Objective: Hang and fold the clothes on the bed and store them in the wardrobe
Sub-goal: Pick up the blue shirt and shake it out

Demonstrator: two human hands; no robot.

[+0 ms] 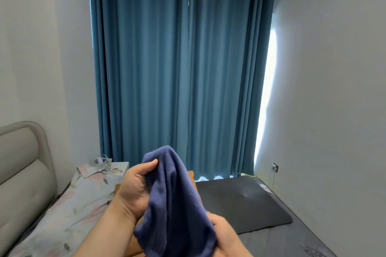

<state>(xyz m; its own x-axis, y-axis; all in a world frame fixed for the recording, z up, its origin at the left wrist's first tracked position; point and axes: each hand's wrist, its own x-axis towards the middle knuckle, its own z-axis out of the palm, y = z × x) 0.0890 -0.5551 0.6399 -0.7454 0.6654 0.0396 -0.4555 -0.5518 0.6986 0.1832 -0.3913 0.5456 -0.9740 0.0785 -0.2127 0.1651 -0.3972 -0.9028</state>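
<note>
- We hold a blue garment [173, 200] up in the air over the bed [292, 242], in front of the long curtains [177, 69].
- It looks soft, thin and light. It hangs in loose folds and flops where nothing holds it. It will not break, but it can slip and bunch up.
- We think the best places to take it are its edges or corners, one in each hand, so it opens out flat.
- Our left hand [133, 190] is up high. Its thumb and fingers pinch the top of the garment.
- Our right hand [225, 233] is down low. Its fingers curl round the lower part of the garment.
- So both hands are closed on it, left above right.
- We cannot see a wardrobe here.
</note>
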